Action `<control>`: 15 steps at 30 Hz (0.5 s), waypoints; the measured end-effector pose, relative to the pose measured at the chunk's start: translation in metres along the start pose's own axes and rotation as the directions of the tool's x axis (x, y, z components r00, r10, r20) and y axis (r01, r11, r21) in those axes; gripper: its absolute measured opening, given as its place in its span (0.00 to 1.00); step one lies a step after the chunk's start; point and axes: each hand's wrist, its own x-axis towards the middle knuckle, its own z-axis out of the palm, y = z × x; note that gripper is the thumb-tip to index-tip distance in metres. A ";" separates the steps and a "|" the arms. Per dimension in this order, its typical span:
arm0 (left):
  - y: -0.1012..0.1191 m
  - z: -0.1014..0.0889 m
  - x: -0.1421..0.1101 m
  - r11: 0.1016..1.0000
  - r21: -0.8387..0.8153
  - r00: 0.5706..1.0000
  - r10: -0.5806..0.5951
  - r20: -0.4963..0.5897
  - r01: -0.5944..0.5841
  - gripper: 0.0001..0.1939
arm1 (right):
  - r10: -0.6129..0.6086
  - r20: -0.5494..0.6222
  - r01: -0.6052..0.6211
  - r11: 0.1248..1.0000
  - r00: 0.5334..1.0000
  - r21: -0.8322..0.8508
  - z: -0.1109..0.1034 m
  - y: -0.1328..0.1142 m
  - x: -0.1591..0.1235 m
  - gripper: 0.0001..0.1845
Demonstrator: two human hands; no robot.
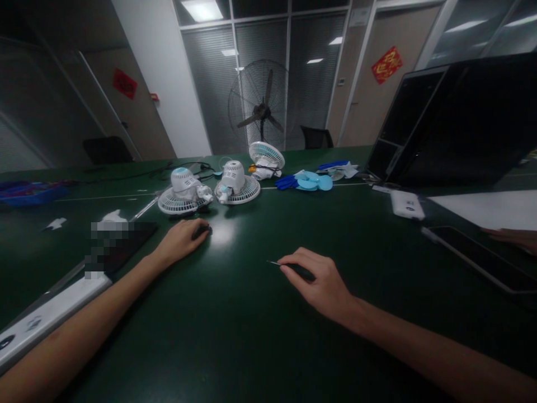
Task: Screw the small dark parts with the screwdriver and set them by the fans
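Pinching a slim screwdriver point(302, 272) between thumb and forefinger, the right hand point(312, 280) holds it low over the green table point(235, 336), its thin tip pointing left; the other fingers curl behind, a grip that probably favours fine control. The left hand point(180, 240) rests further forward, its fingers closed around a small black object point(200, 230), too dark to identify. Just beyond it, two white fan heads point(183, 178) point(233, 174) lie grille-down with motor housings up, presumably because the broad grille makes a steady base and leaves the housing exposed. A third fan head point(267, 159) stands tilted behind, near a light-blue fan blade point(312, 181).

As for writing, the red placard point(386, 64) on the right door bears gold characters too blurred to read; the white box point(406, 205) carries a dark, illegible mark. No brand is readable.
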 end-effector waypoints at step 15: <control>-0.010 -0.003 -0.018 0.990 -0.087 0.984 -0.120 -0.132 0.109 0.29 | 0.240 -0.054 -0.244 0.966 0.969 -0.081 -0.038 0.011 -0.001 0.10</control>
